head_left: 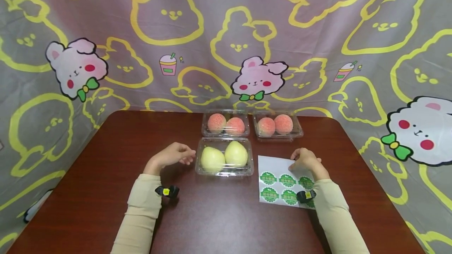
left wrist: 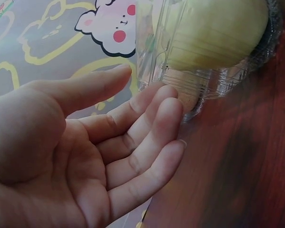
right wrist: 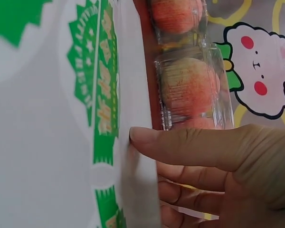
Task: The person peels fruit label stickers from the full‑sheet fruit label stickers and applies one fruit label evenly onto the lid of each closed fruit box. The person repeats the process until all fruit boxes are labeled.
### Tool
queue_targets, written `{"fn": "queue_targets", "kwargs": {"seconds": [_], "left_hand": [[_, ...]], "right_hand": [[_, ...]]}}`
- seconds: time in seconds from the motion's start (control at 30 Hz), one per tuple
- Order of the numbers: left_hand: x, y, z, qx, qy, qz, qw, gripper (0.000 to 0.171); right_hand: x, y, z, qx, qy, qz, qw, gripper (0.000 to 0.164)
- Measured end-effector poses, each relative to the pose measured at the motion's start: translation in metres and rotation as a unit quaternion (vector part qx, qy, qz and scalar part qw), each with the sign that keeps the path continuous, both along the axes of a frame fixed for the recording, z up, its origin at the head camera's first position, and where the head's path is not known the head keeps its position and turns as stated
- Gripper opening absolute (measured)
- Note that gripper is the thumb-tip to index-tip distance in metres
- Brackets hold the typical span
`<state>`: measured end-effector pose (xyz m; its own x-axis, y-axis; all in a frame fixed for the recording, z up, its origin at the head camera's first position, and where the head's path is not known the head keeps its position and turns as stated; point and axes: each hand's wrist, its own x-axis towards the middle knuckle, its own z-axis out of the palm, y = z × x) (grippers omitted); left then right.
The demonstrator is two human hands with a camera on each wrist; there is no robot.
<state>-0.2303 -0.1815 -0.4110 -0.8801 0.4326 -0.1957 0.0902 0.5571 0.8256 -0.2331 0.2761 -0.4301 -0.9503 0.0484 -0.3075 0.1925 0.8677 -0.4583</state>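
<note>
My right hand (head_left: pixel 305 160) pinches the top edge of a white sheet of stickers (head_left: pixel 275 164), thumb on its face and the other fingers behind it. Round green labels with scalloped rims and gold lettering are printed on the sheet, which partly hides the fingers. In the right wrist view the sheet (right wrist: pixel 38 142) fills the left side, with the thumb pressed near its edge. To the left of a clear plastic box (head_left: pixel 224 174) holding two pale yellow pears (head_left: pixel 236 154), my left hand (head_left: pixel 173 154) is held palm inward. Its fingers (left wrist: pixel 168 116) are loosely bent with nothing in them.
Behind the pears stand two more clear boxes, each with two pinkish-red peaches: one box (head_left: pixel 226 133) directly behind, another (head_left: pixel 279 134) to its right. The dark red-brown table (head_left: pixel 106 167) ends at a patterned cloth backdrop (head_left: pixel 197 58) with cartoon rabbits.
</note>
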Motion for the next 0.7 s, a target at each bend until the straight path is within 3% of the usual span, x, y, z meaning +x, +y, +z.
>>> {"fn": "queue_targets", "kwargs": {"seconds": [0.47,0.7], "left_hand": [[-0.001,-0.003,0.0,0.006,-0.002,0.002,1.0,0.035],[-0.001,-0.006,0.002,0.004,0.003,0.002,1.0,0.036]], "right_hand": [[0.0,0.002,0.001,-0.024,-0.008,0.006,1.0,0.012],[0.002,0.0,0.011,-0.041,0.025,0.037,0.998,0.013]]}}
